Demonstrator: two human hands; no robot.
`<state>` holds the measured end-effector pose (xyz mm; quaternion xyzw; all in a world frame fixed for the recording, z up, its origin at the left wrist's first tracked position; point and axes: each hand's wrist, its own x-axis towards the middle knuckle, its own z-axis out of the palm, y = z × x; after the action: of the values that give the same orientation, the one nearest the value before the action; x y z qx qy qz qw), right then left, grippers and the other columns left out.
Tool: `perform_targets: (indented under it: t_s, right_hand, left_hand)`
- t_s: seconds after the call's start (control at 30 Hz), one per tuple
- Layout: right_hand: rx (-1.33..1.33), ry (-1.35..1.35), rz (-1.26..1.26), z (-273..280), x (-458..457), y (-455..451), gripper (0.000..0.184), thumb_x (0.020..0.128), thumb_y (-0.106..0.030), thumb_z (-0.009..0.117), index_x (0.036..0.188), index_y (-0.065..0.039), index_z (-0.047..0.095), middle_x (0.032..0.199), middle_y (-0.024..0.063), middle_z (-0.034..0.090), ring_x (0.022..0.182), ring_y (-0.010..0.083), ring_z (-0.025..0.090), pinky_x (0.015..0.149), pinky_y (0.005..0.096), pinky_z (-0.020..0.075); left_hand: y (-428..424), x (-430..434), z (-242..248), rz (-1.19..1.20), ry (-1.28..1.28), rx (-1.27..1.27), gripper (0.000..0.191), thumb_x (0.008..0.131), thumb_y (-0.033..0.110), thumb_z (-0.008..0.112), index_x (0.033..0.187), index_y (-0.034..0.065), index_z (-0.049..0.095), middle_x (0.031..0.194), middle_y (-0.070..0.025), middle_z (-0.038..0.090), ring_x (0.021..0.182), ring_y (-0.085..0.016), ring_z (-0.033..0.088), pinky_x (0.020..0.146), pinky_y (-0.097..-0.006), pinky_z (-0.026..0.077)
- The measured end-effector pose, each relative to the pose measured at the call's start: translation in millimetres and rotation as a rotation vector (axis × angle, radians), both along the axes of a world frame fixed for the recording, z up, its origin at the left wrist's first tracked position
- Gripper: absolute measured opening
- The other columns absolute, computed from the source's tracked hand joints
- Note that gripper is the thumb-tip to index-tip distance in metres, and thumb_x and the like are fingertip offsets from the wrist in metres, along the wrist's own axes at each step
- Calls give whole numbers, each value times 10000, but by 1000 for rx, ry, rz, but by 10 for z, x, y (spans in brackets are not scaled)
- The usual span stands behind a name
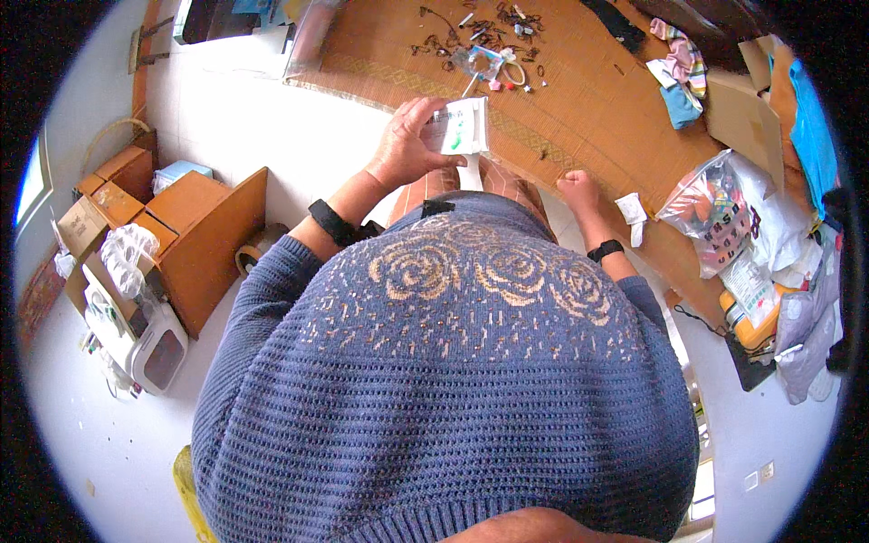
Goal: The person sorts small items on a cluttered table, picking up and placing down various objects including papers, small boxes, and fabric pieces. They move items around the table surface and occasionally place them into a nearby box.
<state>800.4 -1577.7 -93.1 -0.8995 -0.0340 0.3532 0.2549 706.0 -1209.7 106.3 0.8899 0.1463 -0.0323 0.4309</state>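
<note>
My left hand (411, 144) is shut on a small white packet (456, 127) with writing and a green mark, held above my lap. A white strip hangs below the packet, and a thin white stick shows above it. My right hand (578, 190) is a closed fist at the edge of the woven mat (584, 102); nothing shows in it. A small white packet (631, 209) lies on the mat to the right of that fist. Beyond my left hand are a clear plastic pouch (483, 62), dark hair ties (506, 30) and small coloured pieces.
Folded socks (682, 105) and an open cardboard box (740, 122) are at the upper right. Nearer lie a clear bag of colourful things (709, 203) and a yellow case (750, 326). Brown wooden furniture (210, 251) and a white appliance (157, 349) stand at the left.
</note>
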Motion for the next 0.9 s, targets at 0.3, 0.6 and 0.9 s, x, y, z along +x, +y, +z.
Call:
perform_targets:
  t_s: [0.3,0.6,0.9]
  right_hand:
    - [795,239,-160,-9,166,1175,402,807,-126,726,1158,-7,569,1105,131,647,1020,199,628,891,341,510]
    - [502,106,-219,221,106,779,234,744,-60,697,955,-44,597,819,25,619,752,105,568,658,291,494]
    - [445,129,-405,-74,-28,279,293,724,-96,761,971,-43,613,864,32,635,787,163,613,684,327,527]
  left_hand:
    - [-4,27,-101,26,0,-54,760,529,253,892,1161,23,538,1076,-183,586,995,-367,570,865,-430,472]
    - [20,-75,-169,-35,215,-67,766,582,271,910,1175,-4,511,1060,-160,603,967,-277,607,840,-378,501]
    - [-108,107,-171,-95,179,-99,739,580,322,894,1143,3,536,1042,-156,606,962,-305,603,848,-386,495]
